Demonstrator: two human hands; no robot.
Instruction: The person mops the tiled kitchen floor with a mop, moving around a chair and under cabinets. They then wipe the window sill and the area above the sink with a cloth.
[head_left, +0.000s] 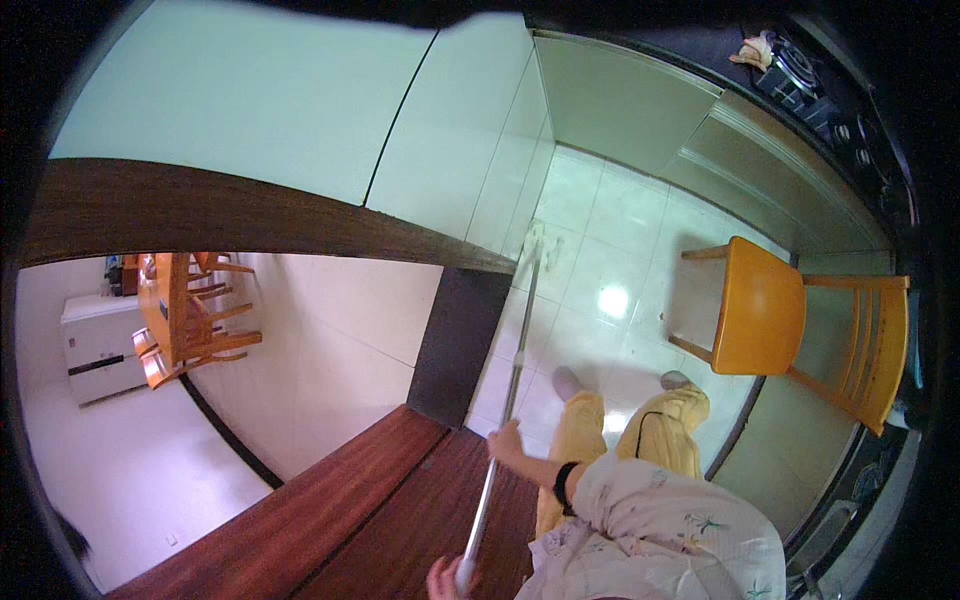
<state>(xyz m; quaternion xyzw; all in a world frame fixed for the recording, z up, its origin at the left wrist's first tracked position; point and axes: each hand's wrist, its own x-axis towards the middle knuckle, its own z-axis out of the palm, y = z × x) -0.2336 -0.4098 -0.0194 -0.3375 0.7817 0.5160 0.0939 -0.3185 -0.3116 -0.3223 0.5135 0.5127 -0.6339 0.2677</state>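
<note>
A long-handled mop with a metal pole (523, 341) slants across the view, its pale, blurred head (535, 238) on the tiled floor beside the white cabinet panels. My right hand (507, 441), with a black band at the wrist, grips the middle part of the pole. Lower in the view, at the pole's upper end, my left hand (447, 577) is closed around it, partly cut off by the frame's edge. My feet and yellow trousers (664, 431) are to the right of the pole.
An orange wooden chair (759, 306) stands right of my feet. A dark post base (459, 345) and reddish-brown wooden surface (375, 502) lie left of the pole. A gas stove (795, 67) tops the far counter. Beyond the opening are a dining table (177, 300) and chairs.
</note>
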